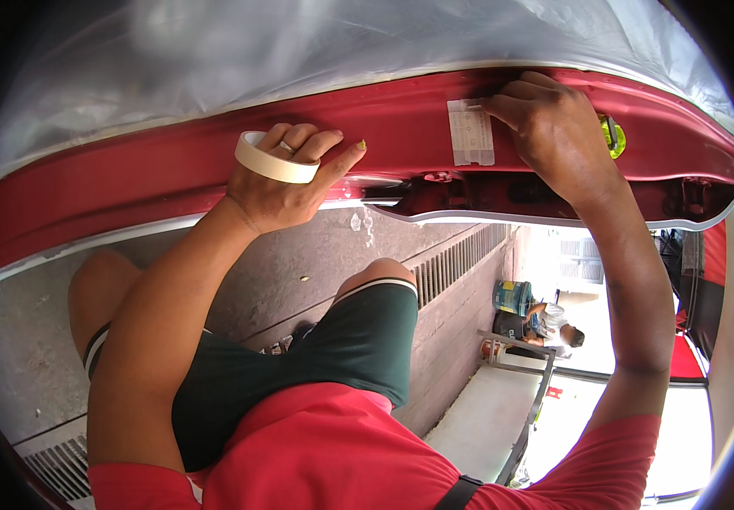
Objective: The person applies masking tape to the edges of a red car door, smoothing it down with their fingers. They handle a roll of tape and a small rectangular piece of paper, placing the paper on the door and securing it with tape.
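Observation:
My left hand point(286, 183) wears a roll of cream masking tape point(272, 160) around its fingers, which rest spread against a red car body panel point(171, 170). My right hand point(554, 127) presses its fingertips on the upper edge of a white sticker point(471, 134) stuck to the same red panel. Clear plastic sheeting point(299, 47) covers the area above the panel. A yellow-green object point(612, 136) shows just right of my right hand.
Below are my bent knees in dark green shorts point(358, 340) over a grey concrete floor point(299, 263) with a drain grate point(456, 259). A person crouches at the right beside a teal bucket point(512, 297). A pale bench point(486, 416) stands nearby.

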The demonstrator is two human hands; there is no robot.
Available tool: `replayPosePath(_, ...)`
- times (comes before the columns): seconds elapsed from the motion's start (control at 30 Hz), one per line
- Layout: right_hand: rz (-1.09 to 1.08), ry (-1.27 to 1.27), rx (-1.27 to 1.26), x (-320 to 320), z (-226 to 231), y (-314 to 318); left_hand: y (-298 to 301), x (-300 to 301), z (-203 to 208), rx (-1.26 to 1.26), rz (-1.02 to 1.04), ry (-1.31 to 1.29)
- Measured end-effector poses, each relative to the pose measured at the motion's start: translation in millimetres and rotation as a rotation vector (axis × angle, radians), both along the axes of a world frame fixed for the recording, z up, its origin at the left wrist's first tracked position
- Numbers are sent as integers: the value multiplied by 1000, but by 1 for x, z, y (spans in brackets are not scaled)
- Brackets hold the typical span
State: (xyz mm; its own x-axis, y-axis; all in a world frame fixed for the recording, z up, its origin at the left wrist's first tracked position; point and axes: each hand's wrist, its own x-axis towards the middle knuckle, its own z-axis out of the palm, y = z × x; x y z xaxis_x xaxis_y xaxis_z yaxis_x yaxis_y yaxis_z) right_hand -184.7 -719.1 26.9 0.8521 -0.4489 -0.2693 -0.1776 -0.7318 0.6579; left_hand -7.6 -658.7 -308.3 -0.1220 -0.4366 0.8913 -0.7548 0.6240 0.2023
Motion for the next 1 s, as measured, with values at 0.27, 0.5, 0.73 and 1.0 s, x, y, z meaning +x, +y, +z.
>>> replayPosePath(0.27, 4, 1, 15, -1, 3, -2, 0, 0, 0, 1, -5, 3)
replayPosePath(0.5, -14, 26, 3, 0, 4, 0, 0, 0, 1, -6, 6, 7)
replayPosePath(0.73, 3, 41, -17, -2, 7, 0, 0, 0, 2, -5, 7, 8)
replayPosePath(1.0, -26, 72, -24, 1, 8, 2, 0, -1, 0, 4, 2, 16)
